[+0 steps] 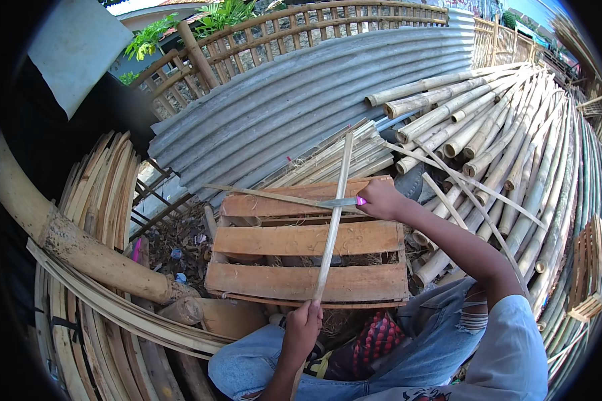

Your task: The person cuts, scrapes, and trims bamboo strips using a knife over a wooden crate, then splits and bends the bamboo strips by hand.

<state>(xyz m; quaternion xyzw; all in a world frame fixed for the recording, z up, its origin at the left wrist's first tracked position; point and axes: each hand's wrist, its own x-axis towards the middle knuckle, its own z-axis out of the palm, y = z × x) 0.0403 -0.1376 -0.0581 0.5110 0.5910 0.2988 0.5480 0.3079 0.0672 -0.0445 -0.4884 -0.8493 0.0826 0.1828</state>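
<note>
My left hand (pixel 304 329) is closed round the near end of a long, narrow bamboo strip (pixel 328 250). The strip runs away from me and slants slightly right over a low slatted wooden bench (pixel 267 239). In my right hand (pixel 382 199) is a knife (pixel 344 202) with a pink handle, its blade pointing left. The blade lies across the strip near the bench's far slat; whether it cuts into the strip I cannot tell. Another thin strip (pixel 254 192) lies along the bench's far edge, passing close to the knife. Fine shavings are scattered on the slats.
Bamboo poles (pixel 475 144) are piled at the right, with loose strips across them. A thick bamboo pole (pixel 93 250) slants in at the left over split bamboo (pixel 100 194). Behind the bench lie bundled strips (pixel 361 150) and corrugated sheets (pixel 314 87). A slatted crate (pixel 590 267) sits far right.
</note>
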